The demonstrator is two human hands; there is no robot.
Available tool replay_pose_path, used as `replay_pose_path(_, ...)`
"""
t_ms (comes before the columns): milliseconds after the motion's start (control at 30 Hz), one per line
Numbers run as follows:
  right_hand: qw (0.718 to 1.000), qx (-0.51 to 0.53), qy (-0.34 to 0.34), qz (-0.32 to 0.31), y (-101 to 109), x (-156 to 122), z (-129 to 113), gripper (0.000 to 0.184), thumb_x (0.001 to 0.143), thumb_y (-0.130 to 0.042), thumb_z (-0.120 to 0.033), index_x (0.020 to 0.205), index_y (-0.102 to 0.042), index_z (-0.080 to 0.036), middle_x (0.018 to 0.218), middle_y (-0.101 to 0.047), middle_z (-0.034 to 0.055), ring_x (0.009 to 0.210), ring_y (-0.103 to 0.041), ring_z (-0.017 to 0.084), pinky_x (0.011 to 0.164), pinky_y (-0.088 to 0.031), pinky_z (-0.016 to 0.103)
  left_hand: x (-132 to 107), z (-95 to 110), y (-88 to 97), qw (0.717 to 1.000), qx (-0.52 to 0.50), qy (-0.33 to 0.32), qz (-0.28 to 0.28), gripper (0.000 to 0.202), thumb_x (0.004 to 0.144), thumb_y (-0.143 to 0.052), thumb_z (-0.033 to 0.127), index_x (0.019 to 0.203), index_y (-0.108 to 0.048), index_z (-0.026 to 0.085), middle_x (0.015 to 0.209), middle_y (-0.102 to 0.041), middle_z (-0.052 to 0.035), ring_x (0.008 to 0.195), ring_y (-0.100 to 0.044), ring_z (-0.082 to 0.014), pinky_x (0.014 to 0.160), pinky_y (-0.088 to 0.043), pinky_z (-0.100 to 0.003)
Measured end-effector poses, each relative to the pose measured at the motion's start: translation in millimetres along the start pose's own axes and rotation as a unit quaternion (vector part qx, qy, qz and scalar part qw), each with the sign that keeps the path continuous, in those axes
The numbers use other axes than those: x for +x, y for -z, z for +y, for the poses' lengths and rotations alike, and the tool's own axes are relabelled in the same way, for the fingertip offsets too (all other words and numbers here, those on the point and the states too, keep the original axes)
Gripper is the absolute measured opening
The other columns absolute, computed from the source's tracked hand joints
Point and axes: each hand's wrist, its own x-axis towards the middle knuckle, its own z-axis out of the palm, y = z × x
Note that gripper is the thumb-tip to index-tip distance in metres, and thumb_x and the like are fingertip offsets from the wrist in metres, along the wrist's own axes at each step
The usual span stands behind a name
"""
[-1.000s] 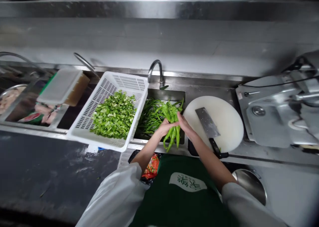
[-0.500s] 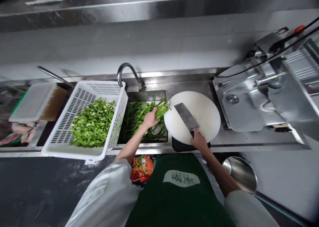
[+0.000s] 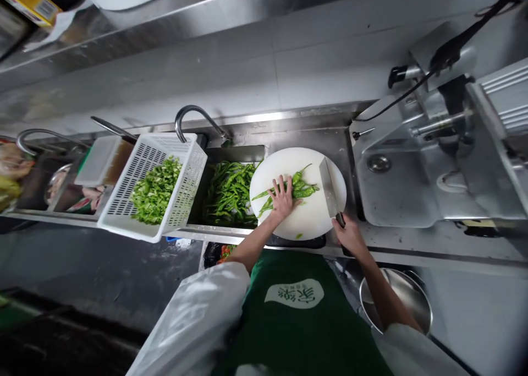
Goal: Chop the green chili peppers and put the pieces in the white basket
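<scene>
My left hand (image 3: 282, 201) lies over several long green chili peppers (image 3: 304, 191) on the round white cutting board (image 3: 305, 222). Its fingers are stretched and spread, and parts of the peppers are hidden beneath it. The dark handle of a cleaver (image 3: 329, 188) is in my right hand (image 3: 348, 234), whose fingers are wrapped around it. The wide blade stands over the right side of the board, just right of the pepper tips and apart from them. A small green scrap lies near the board's front edge.
Left of the board, a sink (image 3: 198, 200) holds many whole green peppers (image 3: 233, 191). A white perforated basket (image 3: 109, 213) with chopped green pepper (image 3: 157, 191) sits beyond it, under a curved faucet (image 3: 193, 109). A metal slicing machine (image 3: 396, 189) stands to the right; a steel pot (image 3: 424, 299) is below.
My left hand has brought peppers from the sink onto the board and spread over them. The cleaver, still in my right hand, has moved to the board's right side. The view has shifted.
</scene>
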Motion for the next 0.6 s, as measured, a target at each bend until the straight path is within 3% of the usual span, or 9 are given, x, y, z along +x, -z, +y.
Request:
replay_pose_path(100,0.997,-0.066,-0.028,-0.035,4.0,6.1,-1.2,0.027,0.096,-0.049,-0.034,0.114,-0.065,-0.019,0.065,-0.066,0.0015,0.05,-0.061,0.021,0.061,-0.048,0.032,-22.0,3.0,-8.9,1.0,-0.019,-0.025,0.002,0.087,0.096,-0.063,0.06,0.168,-0.032,0.023,0.174,-0.022,-0.0199,0.161,-0.007,-0.0492,0.117,-0.028,-0.074)
replay_pose_path(200,0.985,-0.17,0.0,-0.011,6.3,19.4,-11.6,0.029,0.102,-0.049,-0.033,0.119,-0.063,-0.015,0.078,-0.072,0.0084,0.067,-0.069,0.024,0.069,-0.046,0.032,-32.1,-3.0,-6.1,0.998,-0.042,-0.044,0.023,0.056,0.104,-0.052,0.046,0.156,-0.052,0.024,0.167,-0.037,-0.0175,0.156,-0.024,-0.0433,0.121,-0.027,-0.068)
replay_pose_path(300,0.971,-0.24,0.012,-0.007,8.6,32.9,-21.6,0.031,0.106,-0.044,-0.031,0.123,-0.063,-0.012,0.09,-0.075,0.0149,0.08,-0.071,0.027,0.071,-0.044,0.032,-28.3,-8.8,-1.5,0.996,-0.064,-0.057,0.035,0.039,0.108,-0.046,0.038,0.135,-0.069,0.022,0.15,-0.055,-0.017,0.141,-0.044,-0.0374,0.117,-0.036,-0.058)
replay_pose_path(400,0.963,-0.268,0.013,-0.012,10.8,36.9,-23.3,0.031,0.107,-0.041,-0.027,0.122,-0.064,-0.012,0.097,-0.076,0.017,0.084,-0.072,0.027,0.072,-0.043,0.032,-21.4,-12.3,-2.9,0.991,-0.087,-0.103,-0.02,0.033,0.106,-0.05,0.034,0.126,-0.072,0.02,0.129,-0.064,-0.0151,0.123,-0.055,-0.0324,0.11,-0.044,-0.05)
replay_pose_path(467,0.959,-0.281,0.02,-0.003,12.5,31.9,-19.8,0.032,0.107,-0.041,-0.026,0.122,-0.065,-0.013,0.101,-0.076,0.0175,0.087,-0.072,0.027,0.073,-0.043,0.032,-21.0,-14.8,-7.6,0.985,-0.104,-0.133,-0.04,0.029,0.104,-0.055,0.03,0.125,-0.071,0.019,0.125,-0.064,-0.0142,0.119,-0.057,-0.0307,0.108,-0.046,-0.048)
replay_pose_path(600,0.952,-0.303,0.027,0.017,18.4,6.3,-7.1,0.034,0.107,-0.039,-0.026,0.123,-0.066,-0.013,0.098,-0.076,0.0167,0.083,-0.07,0.027,0.071,-0.041,0.032,-27.9,-24.5,-18.2,0.98,-0.153,-0.126,0.032,0.019,0.098,-0.061,0.022,0.114,-0.069,0.016,0.133,-0.058,-0.0159,0.126,-0.054,-0.0311,0.111,-0.046,-0.048)
